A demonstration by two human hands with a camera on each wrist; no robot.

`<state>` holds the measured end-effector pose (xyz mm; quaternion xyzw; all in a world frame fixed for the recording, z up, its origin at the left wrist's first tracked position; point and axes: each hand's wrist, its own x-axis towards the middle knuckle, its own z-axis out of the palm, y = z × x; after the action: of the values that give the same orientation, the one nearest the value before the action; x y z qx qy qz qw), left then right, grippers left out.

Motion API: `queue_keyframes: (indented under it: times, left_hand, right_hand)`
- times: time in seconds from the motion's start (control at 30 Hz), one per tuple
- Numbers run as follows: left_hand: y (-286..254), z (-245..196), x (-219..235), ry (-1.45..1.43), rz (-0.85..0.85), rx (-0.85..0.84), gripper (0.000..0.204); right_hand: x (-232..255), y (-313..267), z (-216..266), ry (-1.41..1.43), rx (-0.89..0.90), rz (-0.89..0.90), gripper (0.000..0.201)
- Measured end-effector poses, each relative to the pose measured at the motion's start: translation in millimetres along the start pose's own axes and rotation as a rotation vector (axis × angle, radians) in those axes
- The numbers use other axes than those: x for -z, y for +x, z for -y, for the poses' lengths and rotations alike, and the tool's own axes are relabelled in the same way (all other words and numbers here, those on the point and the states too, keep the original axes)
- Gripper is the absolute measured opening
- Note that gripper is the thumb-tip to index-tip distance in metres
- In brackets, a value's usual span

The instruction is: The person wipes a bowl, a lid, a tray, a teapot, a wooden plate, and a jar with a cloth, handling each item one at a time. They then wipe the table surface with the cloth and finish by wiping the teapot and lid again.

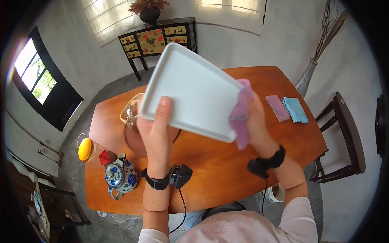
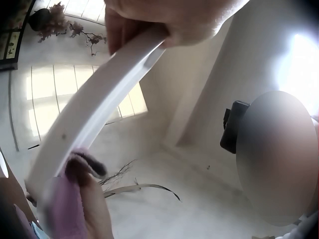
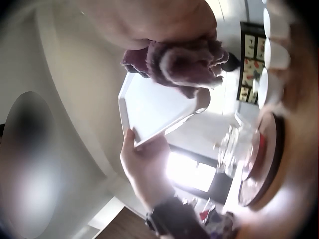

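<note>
A white rectangular tray (image 1: 194, 89) is held up over the wooden table, tilted, its flat face turned toward the head camera. My left hand (image 1: 156, 131) grips its lower left edge, the thumb lying on the face and the other fingers hidden behind. At the right edge, my right hand (image 1: 256, 121) holds a purple cloth (image 1: 240, 115) folded over the rim. From the right wrist, the bunched cloth (image 3: 184, 64) shows between that hand and the tray (image 3: 154, 107).
On the wooden table (image 1: 227, 170), a glass teapot (image 3: 239, 149) stands on a round brown board (image 1: 133, 139). Nearby are white cups (image 3: 275, 52), a blue-and-white teapot (image 1: 121, 176) and a yellow-lidded jar (image 1: 85, 150). Folded pink (image 1: 277, 108) and blue (image 1: 295, 109) cloths lie at right, near a chair (image 1: 352, 137).
</note>
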<state>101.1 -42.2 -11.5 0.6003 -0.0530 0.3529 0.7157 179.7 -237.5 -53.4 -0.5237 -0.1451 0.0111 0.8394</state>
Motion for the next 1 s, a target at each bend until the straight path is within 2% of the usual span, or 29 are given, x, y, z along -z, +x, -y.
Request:
queue_keyframes:
  times: [0.03,0.1,0.13,0.17,0.2,0.23,0.27,0.3,0.33,0.37,0.43,0.53,0.57,0.63,0.77,0.83,0.87,0.93,0.97,1.0]
  left_hand:
    - [3,6,5,0.002,0.007,0.006,0.036]
    - [9,13,5,-0.339,0.299,0.336,0.037]
    - [6,13,-7,-0.158,0.267,0.368,0.038]
    - [7,19,-8,0.055,0.366,0.39,0.037]
    - [7,34,-8,0.154,0.417,0.453,0.036]
    - [5,53,-7,0.256,0.468,0.516,0.034]
    - [-1,70,-8,0.298,0.456,0.465,0.033]
    - [-9,85,-9,0.341,0.442,0.415,0.033]
    - [-14,99,-10,0.305,0.406,0.5,0.032]
    - [-18,108,-8,0.31,0.401,0.504,0.032]
    - [-22,117,-5,0.283,0.339,0.658,0.033]
    - [-30,125,-5,0.351,0.265,0.66,0.033]
    - [-31,130,-4,0.36,0.26,0.662,0.033]
    - [-34,139,-3,0.335,0.234,0.689,0.031]
    - [-40,153,-6,0.371,0.202,0.681,0.031]
    - [-38,158,-5,0.536,0.287,0.608,0.034]
    - [-37,159,-2,0.543,0.274,0.614,0.034]
    - [-31,149,-5,0.986,0.478,0.53,0.038]
    - [-27,143,-7,0.99,0.471,0.535,0.038]
    - [-23,136,-9,1.124,0.597,0.552,0.04]
  right_hand:
    - [16,12,8,-0.098,-0.017,-0.005,0.041]
    - [43,20,17,-0.198,-0.036,-0.022,0.041]
    - [55,21,17,-0.343,-0.016,-0.028,0.039]
    - [66,23,16,-0.489,0.003,-0.033,0.037]
    - [74,24,15,-0.492,-0.003,-0.037,0.037]
    - [82,25,13,-0.585,-0.098,0.008,0.033]
    - [91,27,10,-0.674,-0.191,0.053,0.03]
    - [102,30,2,-0.672,-0.196,0.052,0.03]
    - [116,34,-10,-0.756,-0.257,0.102,0.031]
    - [128,37,-24,-0.837,-0.316,0.155,0.032]
    - [131,35,-37,-0.85,-0.374,0.146,0.033]
    - [135,28,-43,-1.166,-0.268,0.154,0.033]
    - [135,26,-44,-1.158,-0.27,0.16,0.033]
    - [136,19,-45,-1.28,-0.164,0.193,0.029]
    - [137,21,-47,-1.339,-0.156,0.187,0.026]
    - [140,21,-52,-1.337,-0.092,0.161,0.022]
    - [140,21,-54,-1.331,-0.095,0.175,0.022]
    - [137,23,-53,-1.414,-0.107,0.158,0.021]
    - [134,23,-51,-1.411,-0.107,0.167,0.021]
    - [132,23,-49,-1.44,-0.11,0.182,0.021]
